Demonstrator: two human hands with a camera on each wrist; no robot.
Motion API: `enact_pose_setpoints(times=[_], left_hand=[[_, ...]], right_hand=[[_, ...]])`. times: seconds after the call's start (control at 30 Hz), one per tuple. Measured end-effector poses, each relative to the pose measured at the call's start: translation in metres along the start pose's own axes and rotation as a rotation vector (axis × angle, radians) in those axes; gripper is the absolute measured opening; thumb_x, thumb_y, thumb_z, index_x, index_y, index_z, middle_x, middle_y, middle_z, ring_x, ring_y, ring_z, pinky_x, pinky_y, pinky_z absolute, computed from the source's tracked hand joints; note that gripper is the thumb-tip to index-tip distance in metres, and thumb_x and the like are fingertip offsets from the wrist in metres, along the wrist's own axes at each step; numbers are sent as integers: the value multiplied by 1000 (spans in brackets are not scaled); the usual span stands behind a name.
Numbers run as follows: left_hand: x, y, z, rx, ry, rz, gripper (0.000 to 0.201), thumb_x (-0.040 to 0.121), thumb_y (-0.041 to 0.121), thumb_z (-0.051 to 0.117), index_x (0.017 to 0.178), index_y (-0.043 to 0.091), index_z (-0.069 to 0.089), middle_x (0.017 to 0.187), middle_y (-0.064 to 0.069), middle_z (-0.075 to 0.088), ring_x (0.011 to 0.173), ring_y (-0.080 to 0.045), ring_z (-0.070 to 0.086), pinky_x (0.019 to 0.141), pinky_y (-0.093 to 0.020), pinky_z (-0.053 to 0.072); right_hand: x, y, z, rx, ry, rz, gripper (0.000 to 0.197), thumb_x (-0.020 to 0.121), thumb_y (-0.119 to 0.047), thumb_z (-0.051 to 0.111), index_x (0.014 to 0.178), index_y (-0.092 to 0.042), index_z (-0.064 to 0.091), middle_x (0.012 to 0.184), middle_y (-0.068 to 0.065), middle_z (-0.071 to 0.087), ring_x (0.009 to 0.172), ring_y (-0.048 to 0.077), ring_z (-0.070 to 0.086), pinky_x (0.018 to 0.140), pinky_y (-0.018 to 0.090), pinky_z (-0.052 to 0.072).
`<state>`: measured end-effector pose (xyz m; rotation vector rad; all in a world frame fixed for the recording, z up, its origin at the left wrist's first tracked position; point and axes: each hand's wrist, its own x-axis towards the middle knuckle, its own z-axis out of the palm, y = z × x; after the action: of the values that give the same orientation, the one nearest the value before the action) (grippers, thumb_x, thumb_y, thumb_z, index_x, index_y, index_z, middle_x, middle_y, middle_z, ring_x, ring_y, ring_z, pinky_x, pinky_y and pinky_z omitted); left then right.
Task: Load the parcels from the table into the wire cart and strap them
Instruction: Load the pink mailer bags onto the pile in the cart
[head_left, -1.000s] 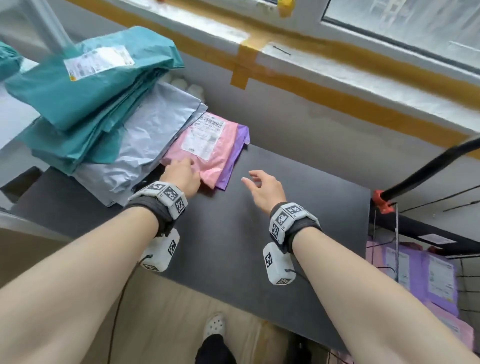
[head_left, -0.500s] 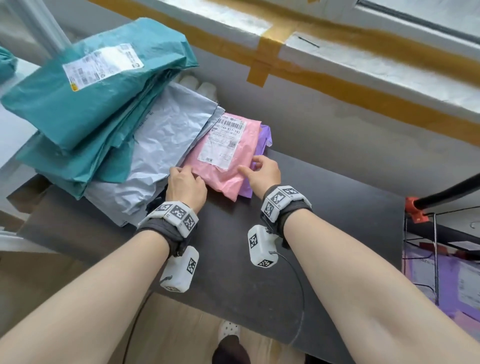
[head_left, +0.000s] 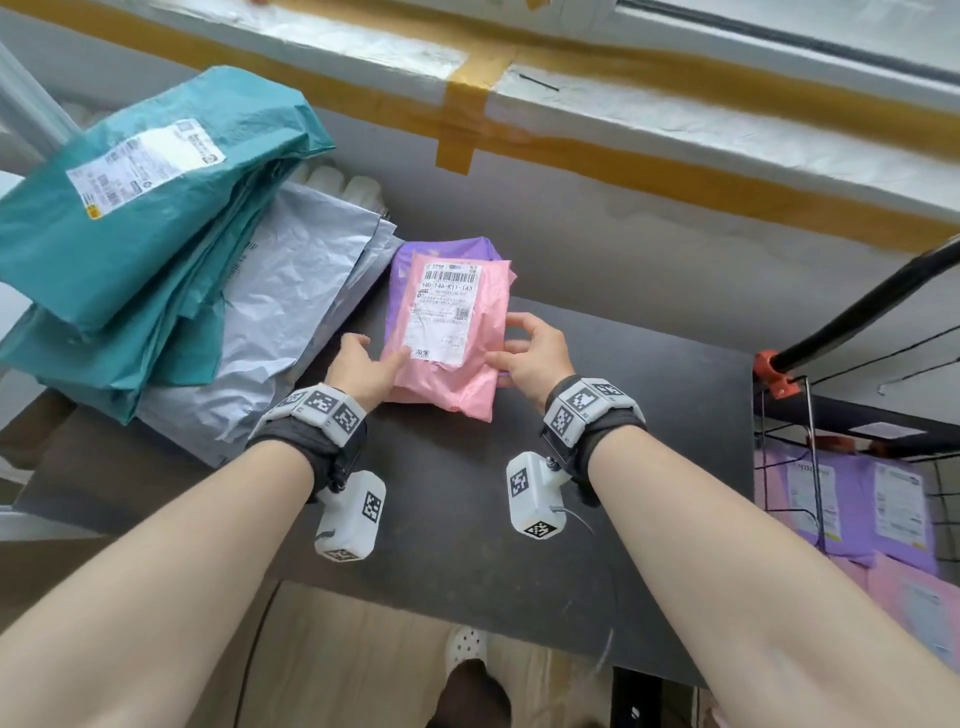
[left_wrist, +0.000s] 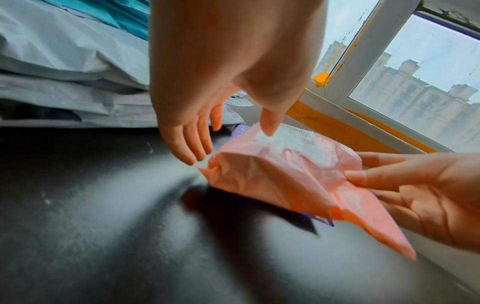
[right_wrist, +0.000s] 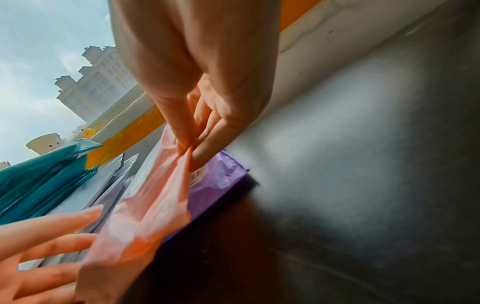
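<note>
A pink parcel (head_left: 457, 358) with a white label lies on top of a purple parcel (head_left: 441, 249) on the dark table (head_left: 623, 415). My right hand (head_left: 501, 338) pinches the pink parcel's right edge between thumb and fingers; the right wrist view shows this pinch (right_wrist: 189, 150) close up. My left hand (head_left: 384, 364) is at the parcel's left edge, fingers straight, with the thumb touching the label (left_wrist: 285, 142). The pink parcel's near end is raised a little off the table. To the right stands the wire cart (head_left: 808, 415).
Teal parcels (head_left: 156, 208) are stacked on grey parcels (head_left: 291, 312) at the table's left. Purple and pink parcels (head_left: 852, 499) lie inside the cart. A taped window sill (head_left: 571, 119) runs behind the table. My shoe (head_left: 465, 644) shows below the table's front edge.
My right hand came in from the open table and took hold of the pink parcel. The parcel has turned straight and slid right, away from the grey pile.
</note>
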<state>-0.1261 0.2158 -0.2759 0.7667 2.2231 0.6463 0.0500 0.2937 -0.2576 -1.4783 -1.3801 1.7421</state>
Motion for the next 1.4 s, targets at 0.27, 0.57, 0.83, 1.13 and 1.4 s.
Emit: enact_pose_setpoints(times=[0.27,0.57,0.83,1.13,1.4], left_hand=[[-35,20,25,-502,-304,-248,30,83,16,70,109,4,62,96,-8,67,62,-12,64,40,-15,47],[-123,90,77,-459,-547,-31,28,82,1,66,110,-1,62,94,-12,69,59,-13,69,49,-24,55],[-240,158,184,-170,-710,153,28,76,4,73,101,9,64,104,-9,69,82,-19,67,58,-26,55],[-350,188,335,123,-883,194,42,73,6,78,111,6,61,111,-11,67,97,-28,67,87,-46,55],[-372,211,449,699,-916,544,44,81,20,71,123,13,57,111,-6,59,109,-25,58,96,-34,49]], right_hand=[[-45,5,-51,-31,38,-60,51,78,19,60,125,0,51,105,32,64,70,20,63,63,21,56],[-142,19,-159,10,240,-132,51,80,14,61,127,-3,51,101,25,68,83,25,67,69,22,57],[-250,85,-290,90,536,-48,56,79,11,64,131,-6,51,103,17,68,94,27,67,87,45,55],[-345,193,-403,196,794,156,58,81,10,61,134,-6,47,92,5,64,75,18,61,68,32,55],[-354,274,-433,429,1030,372,62,79,2,68,134,-17,46,111,3,63,97,18,63,85,35,55]])
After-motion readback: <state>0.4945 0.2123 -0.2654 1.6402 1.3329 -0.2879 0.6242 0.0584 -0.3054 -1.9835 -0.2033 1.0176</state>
